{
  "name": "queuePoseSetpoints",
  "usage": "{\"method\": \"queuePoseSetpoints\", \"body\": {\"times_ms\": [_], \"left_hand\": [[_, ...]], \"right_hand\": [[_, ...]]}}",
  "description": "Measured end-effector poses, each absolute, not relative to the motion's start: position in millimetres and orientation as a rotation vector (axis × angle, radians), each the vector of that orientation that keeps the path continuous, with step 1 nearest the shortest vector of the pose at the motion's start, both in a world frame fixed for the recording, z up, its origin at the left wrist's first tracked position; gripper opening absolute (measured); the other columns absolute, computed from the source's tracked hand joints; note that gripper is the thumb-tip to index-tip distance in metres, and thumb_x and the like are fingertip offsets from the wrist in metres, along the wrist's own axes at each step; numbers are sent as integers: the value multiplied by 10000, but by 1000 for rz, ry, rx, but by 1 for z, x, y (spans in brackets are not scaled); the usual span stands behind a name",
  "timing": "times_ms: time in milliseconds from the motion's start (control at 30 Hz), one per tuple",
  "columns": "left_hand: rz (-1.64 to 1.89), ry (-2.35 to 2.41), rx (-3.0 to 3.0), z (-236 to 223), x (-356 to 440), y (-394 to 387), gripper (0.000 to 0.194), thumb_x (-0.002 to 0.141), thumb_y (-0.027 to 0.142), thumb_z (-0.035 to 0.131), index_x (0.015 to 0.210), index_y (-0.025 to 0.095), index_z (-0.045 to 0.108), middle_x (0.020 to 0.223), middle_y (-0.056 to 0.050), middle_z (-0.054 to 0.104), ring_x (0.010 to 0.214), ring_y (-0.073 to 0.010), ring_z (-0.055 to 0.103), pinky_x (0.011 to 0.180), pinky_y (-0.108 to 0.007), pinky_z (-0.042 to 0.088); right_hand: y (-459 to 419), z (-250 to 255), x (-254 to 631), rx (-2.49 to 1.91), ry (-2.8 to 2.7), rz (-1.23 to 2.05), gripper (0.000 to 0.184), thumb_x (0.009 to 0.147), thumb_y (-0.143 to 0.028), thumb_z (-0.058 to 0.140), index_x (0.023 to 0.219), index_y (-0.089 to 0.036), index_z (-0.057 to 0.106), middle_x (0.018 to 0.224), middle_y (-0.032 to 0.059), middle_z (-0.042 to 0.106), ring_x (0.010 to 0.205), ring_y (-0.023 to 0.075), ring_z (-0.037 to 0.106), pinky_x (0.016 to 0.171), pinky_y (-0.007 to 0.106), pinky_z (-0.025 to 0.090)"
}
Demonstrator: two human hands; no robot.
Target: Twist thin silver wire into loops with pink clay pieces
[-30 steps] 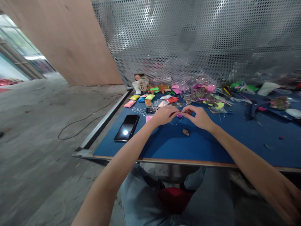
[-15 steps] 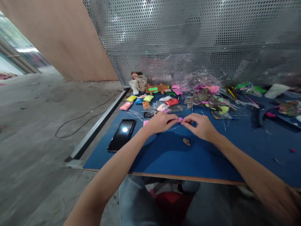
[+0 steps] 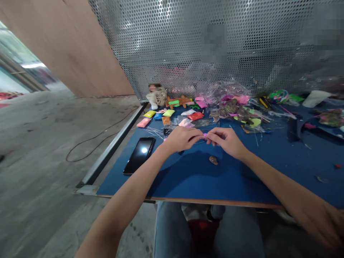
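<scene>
A small lump of purple-pink modelling clay shows between my two hands, just above the blue tabletop. The fingers of my left hand pinch it from the left; a thin wire seems to run beneath them. From the right, my right hand presses thumb and fingertips against the same clay. Most of the lump is hidden by my fingertips. On the table below the hands lies a small brown stone-like piece, which neither hand touches.
Left of my arm lies a black phone. Coloured clay packets and thin wires lie behind my hands. Further right are a tangled heap of plastic and dried pieces and a white cup. A perforated metal panel stands behind.
My right hand's fingers have shifted slightly and curl more around the clay. Both hands stay together at nearly the same place, and the view has moved a little.
</scene>
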State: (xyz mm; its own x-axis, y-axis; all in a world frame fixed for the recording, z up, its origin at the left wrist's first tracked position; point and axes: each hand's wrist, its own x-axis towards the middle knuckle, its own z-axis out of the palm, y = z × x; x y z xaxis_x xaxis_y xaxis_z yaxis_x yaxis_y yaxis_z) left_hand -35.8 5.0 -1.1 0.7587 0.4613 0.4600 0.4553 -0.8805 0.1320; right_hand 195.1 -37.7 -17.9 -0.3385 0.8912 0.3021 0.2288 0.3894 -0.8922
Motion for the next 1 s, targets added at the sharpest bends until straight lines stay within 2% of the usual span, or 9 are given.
{"method": "queuePoseSetpoints", "body": {"times_ms": [100, 200, 367, 467, 567, 667, 733, 900, 1000], "left_hand": [[748, 706, 2994, 4, -37, 3, 317, 1036, 378, 441, 1048, 244, 728, 945, -45, 735, 847, -161, 665, 698, -266, 409], [768, 612, 2939, 7, -35, 1, 300, 1027, 378, 470, 1026, 228, 729, 903, -55, 708, 822, -156, 642, 724, -264, 424], [1172, 644, 2552, 5, -24, -3, 262, 859, 466, 727, 890, 206, 729, 636, 15, 562, 606, -113, 511, 638, -255, 409], [1303, 725, 2269, 4, -16, -8, 321, 785, 502, 785, 807, 190, 714, 592, 34, 509, 546, -92, 432, 559, -244, 365], [1277, 717, 2095, 2, -10, -12, 396, 846, 545, 706, 752, 160, 699, 605, 15, 565, 514, -79, 460, 506, -230, 349], [1243, 716, 1997, -3, -6, -12, 571, 975, 592, 475, 710, 140, 702, 541, -6, 576, 494, -90, 536, 513, -222, 402], [1218, 718, 1943, -6, -4, -11, 652, 1003, 605, 384, 673, 136, 696, 496, -12, 559, 487, -97, 562, 526, -219, 431], [1115, 771, 1894, -12, -2, -9, 700, 1000, 627, 364, 616, 139, 688, 445, -12, 539, 426, -87, 527, 497, -210, 424], [1124, 805, 1982, -14, -6, -7, 666, 990, 617, 411, 648, 134, 719, 470, -13, 561, 433, -77, 512, 481, -204, 396]], "right_hand": [[-34, -17, 198, -924, -1767, 1276, 350, 914, -501, 637, 834, -168, 704, 741, 39, 697, 555, 116, 553, 494, 251, 458], [-31, -20, 202, -878, -1762, 1467, 343, 897, -491, 672, 838, -156, 707, 716, 29, 679, 539, 100, 553, 497, 234, 478], [-32, -26, 203, -756, -1658, 1642, 308, 881, -461, 714, 827, -158, 703, 726, 29, 678, 559, 99, 577, 505, 223, 494], [-35, -25, 202, -657, -1557, 1675, 308, 862, -459, 740, 813, -159, 694, 757, 36, 689, 558, 92, 567, 473, 205, 471], [-38, -23, 202, -587, -1511, 1710, 316, 826, -464, 778, 823, -158, 697, 755, 36, 686, 554, 89, 556, 457, 195, 457], [-39, -23, 202, -541, -1491, 1692, 322, 835, -469, 770, 826, -154, 700, 758, 43, 679, 583, 92, 563, 481, 194, 469], [-38, -24, 203, -489, -1491, 1678, 306, 864, -452, 746, 825, -151, 703, 755, 41, 667, 603, 89, 570, 507, 188, 476], [-38, -26, 204, -419, -1495, 1707, 231, 853, -384, 775, 882, -165, 708, 777, 23, 657, 609, 80, 568, 510, 184, 459], [-38, -28, 204, -415, -1471, 1711, 233, 829, -386, 798, 854, -177, 699, 734, 9, 645, 599, 90, 565, 514, 201, 452]]}}
